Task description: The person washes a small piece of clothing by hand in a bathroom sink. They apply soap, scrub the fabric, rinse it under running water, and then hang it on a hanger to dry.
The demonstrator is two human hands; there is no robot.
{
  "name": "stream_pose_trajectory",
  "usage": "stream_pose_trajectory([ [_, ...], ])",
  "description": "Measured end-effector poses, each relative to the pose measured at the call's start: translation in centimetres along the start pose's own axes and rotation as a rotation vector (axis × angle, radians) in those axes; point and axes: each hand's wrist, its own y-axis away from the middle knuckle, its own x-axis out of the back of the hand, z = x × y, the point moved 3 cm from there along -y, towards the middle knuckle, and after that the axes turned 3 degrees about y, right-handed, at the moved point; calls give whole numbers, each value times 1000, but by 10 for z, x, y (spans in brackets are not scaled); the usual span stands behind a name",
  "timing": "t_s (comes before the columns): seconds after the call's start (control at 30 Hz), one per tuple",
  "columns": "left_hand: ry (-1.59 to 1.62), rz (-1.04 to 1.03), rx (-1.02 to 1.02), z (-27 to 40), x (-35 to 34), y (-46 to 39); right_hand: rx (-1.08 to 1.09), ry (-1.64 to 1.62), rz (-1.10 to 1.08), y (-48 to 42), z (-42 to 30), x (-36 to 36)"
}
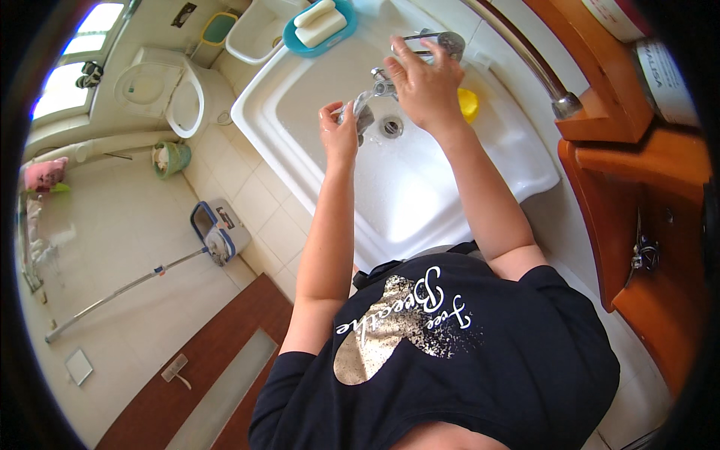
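At the white washbasin (394, 191), my left hand (339, 132) has its fingers curled around a small grey, partly clear object (364, 119), which I cannot identify. Water runs from the chrome tap (384, 88) onto this hand and object. My right hand (424, 84) is over the basin's back part, right of the tap, fingers apart. Its fingertips overlap a shiny grey piece with a narrow loop (451, 45); whether they touch it is unclear. A yellow object (468, 105) is partly hidden behind my right wrist. The metal drain (391, 127) lies between my hands.
A blue dish (320, 48) with white soap bars stands on the basin's far left corner. A metal rail (526, 53) and wooden shelving (613, 129) are at right. Left are a toilet (188, 107), a green bin (171, 159), a mop bucket (233, 225) and a wooden door (208, 360).
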Motion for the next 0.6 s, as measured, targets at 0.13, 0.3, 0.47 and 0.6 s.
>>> stream_pose_trajectory([
  [0.13, -381, 24, -217, 23, 7, 29, -10, -177, 111, 12, -4, 6],
  [0.3, -559, -66, -613, 26, -4, 59, -429, -691, 72, 87, -4, -16],
  [0.47, -543, -297, -721, 37, -16, 97, -1138, -1644, -489, 128, -12, -52],
  [0.6, -343, -341, -656, 41, -7, 100, -1181, -1898, -753, 132, -27, -41],
])
